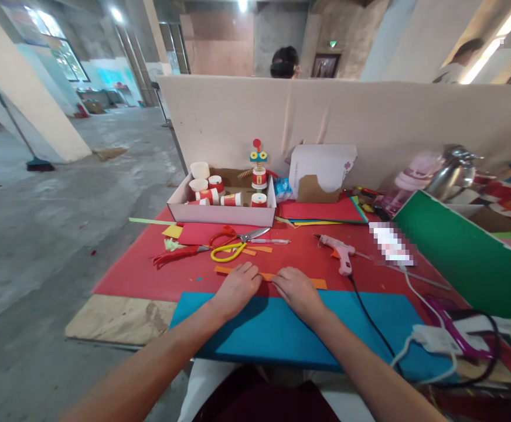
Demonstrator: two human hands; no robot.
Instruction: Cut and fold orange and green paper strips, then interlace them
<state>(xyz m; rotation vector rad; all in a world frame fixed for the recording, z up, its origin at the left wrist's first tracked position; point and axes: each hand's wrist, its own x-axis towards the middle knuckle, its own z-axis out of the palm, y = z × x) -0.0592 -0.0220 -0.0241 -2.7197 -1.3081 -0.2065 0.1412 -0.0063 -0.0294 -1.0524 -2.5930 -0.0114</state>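
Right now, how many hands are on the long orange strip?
2: the left hand on the orange strip just left of its middle, the right hand just right of it. Both show plainly; some fingertips may be hidden.

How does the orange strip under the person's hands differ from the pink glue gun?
The orange strip is thin and straight; the glue gun is bulkier, with an angled handle. The left hand and right hand are on the strip, while neither touches the glue gun. The glue gun has a black cord; the strip has none. Both lie on the red surface.
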